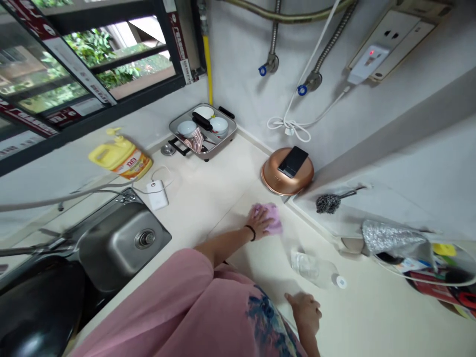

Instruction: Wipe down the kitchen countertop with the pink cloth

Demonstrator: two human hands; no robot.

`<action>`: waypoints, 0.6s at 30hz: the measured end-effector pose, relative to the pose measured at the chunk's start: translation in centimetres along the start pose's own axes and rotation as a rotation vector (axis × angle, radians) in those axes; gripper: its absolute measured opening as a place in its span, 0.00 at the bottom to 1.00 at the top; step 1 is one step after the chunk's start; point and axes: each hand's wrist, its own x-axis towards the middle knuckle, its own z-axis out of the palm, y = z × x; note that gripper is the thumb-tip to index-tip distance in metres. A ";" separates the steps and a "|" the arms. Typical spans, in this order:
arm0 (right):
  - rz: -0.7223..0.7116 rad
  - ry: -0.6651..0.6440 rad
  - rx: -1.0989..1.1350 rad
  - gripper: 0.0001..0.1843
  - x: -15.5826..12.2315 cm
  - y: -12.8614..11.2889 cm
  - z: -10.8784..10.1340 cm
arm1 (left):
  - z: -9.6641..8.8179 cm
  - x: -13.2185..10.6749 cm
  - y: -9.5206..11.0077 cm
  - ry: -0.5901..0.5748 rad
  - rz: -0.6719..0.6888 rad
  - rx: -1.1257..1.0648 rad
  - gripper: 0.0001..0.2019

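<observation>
My left hand, with a dark band at the wrist, presses a pinkish-purple cleaning cloth against the white countertop. Its fingers bend over the cloth, and part of the cloth is hidden under the palm. Lower right, my right hand is near the counter's front edge, thumb out to the side and the other fingers loosely bent, with nothing seen in it. Between the hands and farther right, a clear plastic bottle with a white cap lies on its side. Beyond the cloth stands an upturned copper-coloured basin with a black phone on it.
A square electric pan holding bowls sits in the corner. Along the left are a yellow detergent jug, a white power bank with a cable, and a steel sink. A steel-wool scrubber and a rack occupy the right.
</observation>
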 end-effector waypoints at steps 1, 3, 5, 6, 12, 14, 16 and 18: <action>-0.001 -0.002 -0.002 0.60 0.0 0.0 -0.1 | -1.9 -0.4 -2.4 0.007 -0.098 -0.012 0.35; -0.003 -0.006 -0.013 0.59 -0.1 0.0 -0.2 | -5.6 -1.9 -7.3 0.046 -0.309 -0.034 0.35; 0.002 -0.005 -0.014 0.61 -0.1 0.0 -0.2 | -8.6 -4.3 -11.6 0.112 -0.524 -0.062 0.34; 0.003 -0.004 -0.008 0.61 0.0 0.0 -0.2 | -9.7 -5.8 -13.4 0.150 -0.595 -0.069 0.33; 0.011 -0.015 0.009 0.61 0.5 0.1 0.0 | -11.0 -11.9 -15.8 0.204 -0.719 -0.067 0.23; 0.005 -0.020 -0.001 0.59 0.7 0.1 -0.2 | -9.9 -12.1 -14.1 0.195 -0.717 -0.070 0.25; -0.001 -0.022 -0.016 0.56 0.7 0.0 -0.5 | -8.1 -11.6 -11.3 0.180 -0.704 -0.076 0.30; -0.009 -0.021 -0.035 0.55 0.5 -0.2 -1.0 | -5.4 -10.9 -7.5 0.153 -0.647 -0.079 0.34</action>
